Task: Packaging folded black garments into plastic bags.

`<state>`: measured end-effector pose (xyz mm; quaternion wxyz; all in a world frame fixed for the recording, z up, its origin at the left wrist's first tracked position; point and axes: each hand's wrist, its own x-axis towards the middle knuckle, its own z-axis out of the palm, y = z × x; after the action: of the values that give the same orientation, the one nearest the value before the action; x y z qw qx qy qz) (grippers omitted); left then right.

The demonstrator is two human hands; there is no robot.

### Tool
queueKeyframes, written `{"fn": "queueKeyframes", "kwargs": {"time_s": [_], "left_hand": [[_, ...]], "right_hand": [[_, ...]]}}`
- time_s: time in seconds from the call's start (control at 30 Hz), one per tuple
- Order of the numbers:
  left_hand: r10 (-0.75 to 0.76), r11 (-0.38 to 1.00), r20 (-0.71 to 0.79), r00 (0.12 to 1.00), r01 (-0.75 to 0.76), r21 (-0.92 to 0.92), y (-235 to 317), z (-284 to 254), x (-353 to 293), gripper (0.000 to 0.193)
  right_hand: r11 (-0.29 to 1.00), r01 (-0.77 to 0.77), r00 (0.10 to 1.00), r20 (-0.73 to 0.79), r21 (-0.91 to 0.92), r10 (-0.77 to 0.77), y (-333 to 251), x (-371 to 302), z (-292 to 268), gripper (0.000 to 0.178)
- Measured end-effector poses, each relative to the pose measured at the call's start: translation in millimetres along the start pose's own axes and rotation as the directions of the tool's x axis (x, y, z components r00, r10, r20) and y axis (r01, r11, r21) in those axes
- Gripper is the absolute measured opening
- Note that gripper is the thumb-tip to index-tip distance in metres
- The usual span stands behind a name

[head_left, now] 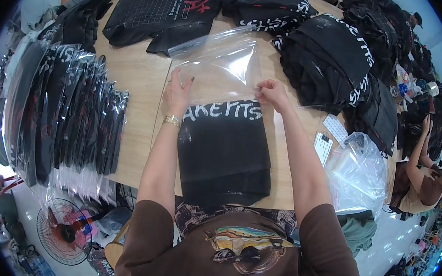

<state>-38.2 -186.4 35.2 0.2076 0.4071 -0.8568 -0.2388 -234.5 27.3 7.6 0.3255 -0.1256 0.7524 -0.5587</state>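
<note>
Room: one pale floor (pixel 403 246). Surface: one light wood table (pixel 137 73). On the table: several black garment piles (pixel 327 63), far right; one row of bagged black garments (pixel 49 118), left, units too overlapped to count. One fan (pixel 64 232) stands near left, off the table. One folded black garment (pixel 224 157) lies at near centre. One clear plastic bag (pixel 216 72) is at its far end. Right hand (pixel 272 94): pinches the bag's near right corner. Left hand (pixel 176 93): at the bag's left edge; grip cannot be determined. Two white cards (pixel 323 148) lie to the right.
</note>
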Motion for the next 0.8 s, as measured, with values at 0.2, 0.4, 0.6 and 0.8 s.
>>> {"fn": "queueKeyframes", "kwargs": {"time_s": [0.2,0.4,0.6,0.8], "left_hand": [[0.123,0.978,0.012,0.992,-0.123,0.169,-6,22,7,0.067],[0.249,0.962,0.133,0.959,-0.26,0.077,-6,19,11,0.078],[0.204,0.974,0.267,0.942,-0.168,-0.149,-19,0,12,0.081],[0.218,0.962,0.174,0.96,-0.181,-0.206,-40,-9,-2,0.079]], "right_hand": [[0.652,0.122,0.871,-0.234,-0.749,-0.432,14,-40,8,0.009],[0.772,0.079,0.911,-0.269,-0.631,-0.312,34,-101,5,0.012],[0.809,0.042,0.988,-0.096,-0.586,-0.121,17,-110,-3,0.012],[0.268,0.415,0.871,0.294,-0.87,-0.392,-62,-106,71,0.009]]}}
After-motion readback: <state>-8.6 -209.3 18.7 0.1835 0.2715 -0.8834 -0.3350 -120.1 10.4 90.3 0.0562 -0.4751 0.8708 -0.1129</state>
